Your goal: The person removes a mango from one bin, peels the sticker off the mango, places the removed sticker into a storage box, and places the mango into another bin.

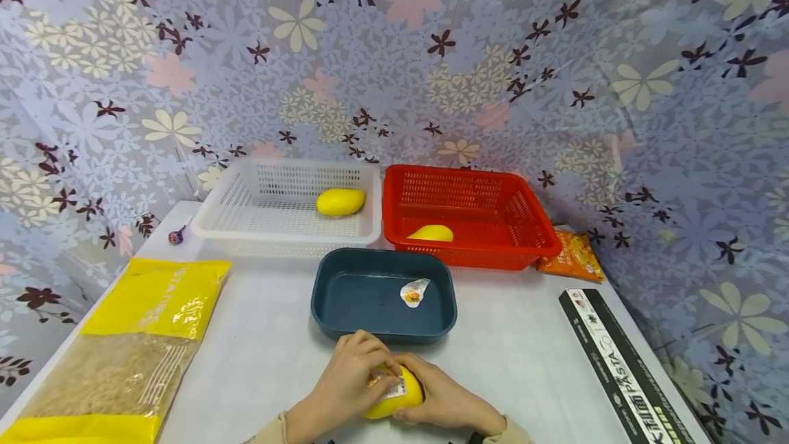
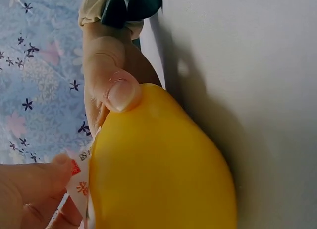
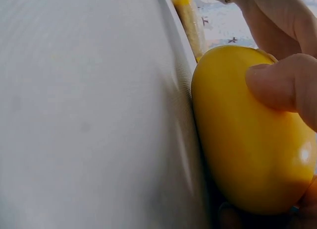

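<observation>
A smooth yellow mango [image 1: 411, 399] is at the front of the white table, between both hands. My right hand [image 1: 448, 395] grips it from the right; in the right wrist view the thumb [image 3: 275, 85] presses on its side. With thumb and fingers, my left hand [image 1: 350, 374] pinches a white printed sticker [image 2: 79, 185] on the mango; the left wrist view shows part of it lifted off the skin. Just beyond the hands is a dark blue tray [image 1: 345, 338], holding another sticker [image 1: 413, 292].
Behind the tray, a white basket [image 1: 259, 242] and a red basket [image 1: 493, 255] each hold a yellow mango. A yellow pasta bag [image 1: 123, 348] lies left, a lollipop [image 1: 177, 235] beyond it. On the right are a black pasta box [image 1: 622, 368] and an orange packet [image 1: 576, 257].
</observation>
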`<action>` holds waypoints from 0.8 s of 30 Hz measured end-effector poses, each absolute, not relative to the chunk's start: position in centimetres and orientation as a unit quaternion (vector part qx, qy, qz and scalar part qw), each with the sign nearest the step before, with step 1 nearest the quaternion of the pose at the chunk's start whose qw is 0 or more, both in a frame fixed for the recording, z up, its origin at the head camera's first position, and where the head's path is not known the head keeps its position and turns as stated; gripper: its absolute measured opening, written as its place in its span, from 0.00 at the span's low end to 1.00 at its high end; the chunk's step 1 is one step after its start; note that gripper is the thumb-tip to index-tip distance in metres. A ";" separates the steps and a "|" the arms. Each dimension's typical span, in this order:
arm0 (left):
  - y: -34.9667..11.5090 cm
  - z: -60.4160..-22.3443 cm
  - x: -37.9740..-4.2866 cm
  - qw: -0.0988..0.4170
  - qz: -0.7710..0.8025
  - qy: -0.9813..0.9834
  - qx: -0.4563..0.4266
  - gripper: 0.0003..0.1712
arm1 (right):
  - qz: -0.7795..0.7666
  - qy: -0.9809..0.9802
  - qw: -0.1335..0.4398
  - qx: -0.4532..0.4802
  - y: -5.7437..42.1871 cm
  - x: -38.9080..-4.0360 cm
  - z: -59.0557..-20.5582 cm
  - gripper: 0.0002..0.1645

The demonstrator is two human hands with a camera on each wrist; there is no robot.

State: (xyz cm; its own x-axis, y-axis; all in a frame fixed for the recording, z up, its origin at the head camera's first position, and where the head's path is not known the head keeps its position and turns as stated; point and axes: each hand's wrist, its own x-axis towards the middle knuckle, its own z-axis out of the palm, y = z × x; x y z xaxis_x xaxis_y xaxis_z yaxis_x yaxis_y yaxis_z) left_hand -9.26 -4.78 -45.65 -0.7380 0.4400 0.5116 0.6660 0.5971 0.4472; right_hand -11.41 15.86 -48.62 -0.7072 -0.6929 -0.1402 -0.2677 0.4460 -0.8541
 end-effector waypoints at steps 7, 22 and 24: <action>-5.0 -45.8 -9.4 0.200 -0.329 -0.858 -0.339 0.09 | -0.425 0.818 0.232 -0.311 15.9 -11.6 -48.7 0.36; -6.1 -44.1 -9.8 0.188 -0.414 -0.844 -0.285 0.09 | -0.396 0.833 0.227 -0.314 16.0 -11.6 -48.7 0.36; -6.6 -42.8 -10.0 0.198 -0.456 -0.829 -0.254 0.08 | -0.393 0.836 0.226 -0.309 16.2 -11.6 -48.7 0.37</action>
State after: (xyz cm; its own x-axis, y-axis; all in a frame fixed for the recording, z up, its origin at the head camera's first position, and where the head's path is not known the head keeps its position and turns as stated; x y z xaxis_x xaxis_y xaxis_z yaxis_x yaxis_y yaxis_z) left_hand -10.04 -6.58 -42.77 -0.7926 0.2415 0.5599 0.6022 0.4541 0.6567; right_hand -11.57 16.17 -48.70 -0.7075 -0.6936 -0.1356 -0.3386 0.5011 -0.7964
